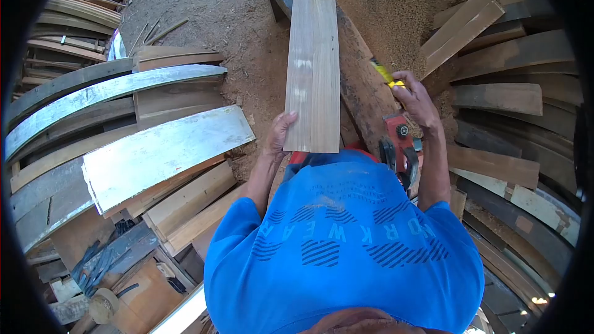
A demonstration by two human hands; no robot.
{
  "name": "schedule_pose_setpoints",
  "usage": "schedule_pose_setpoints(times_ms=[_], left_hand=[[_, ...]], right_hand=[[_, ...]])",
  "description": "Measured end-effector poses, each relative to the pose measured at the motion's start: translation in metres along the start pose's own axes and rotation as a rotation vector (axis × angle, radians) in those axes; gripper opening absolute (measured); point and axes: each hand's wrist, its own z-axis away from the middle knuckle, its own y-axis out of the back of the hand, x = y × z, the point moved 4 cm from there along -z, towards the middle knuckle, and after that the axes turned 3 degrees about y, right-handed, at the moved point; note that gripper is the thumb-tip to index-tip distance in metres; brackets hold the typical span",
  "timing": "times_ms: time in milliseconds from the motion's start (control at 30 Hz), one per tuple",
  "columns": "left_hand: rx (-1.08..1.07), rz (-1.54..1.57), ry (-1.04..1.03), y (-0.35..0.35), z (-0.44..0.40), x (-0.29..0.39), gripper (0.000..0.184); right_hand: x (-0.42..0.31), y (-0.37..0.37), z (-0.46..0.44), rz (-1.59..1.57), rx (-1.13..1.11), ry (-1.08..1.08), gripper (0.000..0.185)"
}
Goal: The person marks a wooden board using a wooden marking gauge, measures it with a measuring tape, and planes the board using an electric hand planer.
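Observation:
A long pale wooden board (314,74) runs away from my body, its near end close to my waist. My left hand (283,130) grips the left edge of the board near that end, thumb on top. To the right of the board, my right hand (416,99) is closed round a yellow tape measure (396,84), with a short length of yellow blade (382,70) out toward the upper left. Below that hand, a red power planer (401,142) rests by the bench. Under the board lies a thick, worn wooden bench beam (365,80).
Stacked planks (495,99) line the right side. On the left are more boards, among them a white-painted plank (167,154) and a curved whitish one (117,99). Sawdust (396,0) covers the ground ahead. A bundle of dark cord (96,266) lies at lower left.

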Motion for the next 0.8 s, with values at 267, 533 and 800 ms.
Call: schedule_pose_setpoints(times_ms=[267, 533, 800], left_hand=[[0.030, -0.130, -0.020, 0.007, -0.008, -0.016, 0.056], [0.049, -0.125, -0.028, 0.001, -0.005, -0.011, 0.052], [0.050, -0.123, -0.011, 0.007, -0.008, -0.019, 0.054]], right_hand=[[-0.049, -0.087, -0.031, 0.627, -0.217, 0.232, 0.042], [-0.061, -0.147, -0.049, 0.754, -0.375, 0.166, 0.044], [-0.037, -0.099, -0.039, 0.634, -0.406, 0.158, 0.044]])
